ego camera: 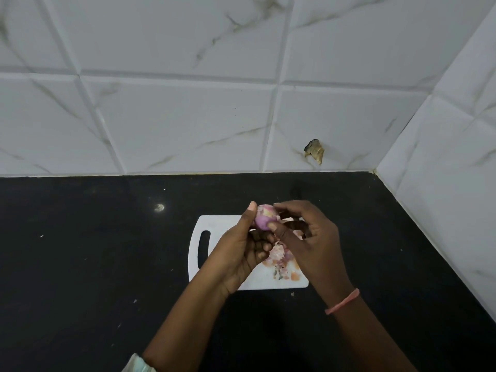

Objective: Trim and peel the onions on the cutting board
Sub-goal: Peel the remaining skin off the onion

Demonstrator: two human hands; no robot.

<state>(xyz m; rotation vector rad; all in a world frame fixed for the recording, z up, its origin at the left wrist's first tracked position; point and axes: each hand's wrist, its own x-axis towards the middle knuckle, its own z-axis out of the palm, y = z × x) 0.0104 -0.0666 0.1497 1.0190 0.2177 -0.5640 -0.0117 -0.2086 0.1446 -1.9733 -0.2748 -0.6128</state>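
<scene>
A small pinkish-purple onion point(262, 218) is held up above the white cutting board point(222, 226). My left hand point(241, 253) grips it from the left with the thumb on top. My right hand point(303, 237) pinches the onion's right side, where a bit of loose skin shows. A pile of pale and orange onion skins and trimmings point(279, 260) lies on the board under my hands. Much of the board is hidden by my hands, and no knife shows.
The board lies on a black countertop point(94, 264), its handle slot point(204, 248) to the left. A white marble-tiled wall runs behind and along the right, meeting in a corner point(374, 171). Small scraps dot the counter.
</scene>
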